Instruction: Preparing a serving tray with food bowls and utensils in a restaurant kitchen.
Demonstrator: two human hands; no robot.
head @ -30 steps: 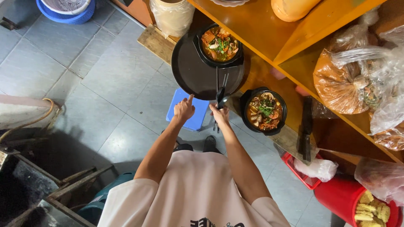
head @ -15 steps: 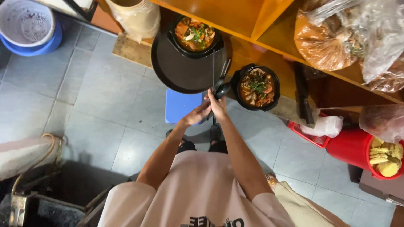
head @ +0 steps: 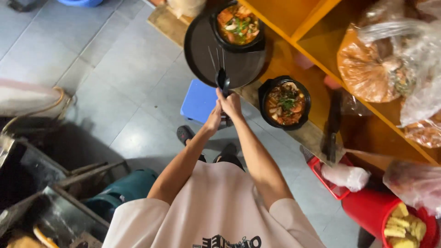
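From the head camera, both hands meet just below the black tray's (head: 202, 50) near rim. The right hand (head: 231, 104) and left hand (head: 214, 120) are clenched on the black tongs (head: 223, 81), whose long axis points away toward the tray's stew bowl (head: 238, 25).

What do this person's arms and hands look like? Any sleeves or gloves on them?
Both arms are bare from the elbow-length sleeves of a pale, loose T-shirt with dark print at the chest. The left hand and right hand wear no gloves; no watch, ring or bracelet shows.
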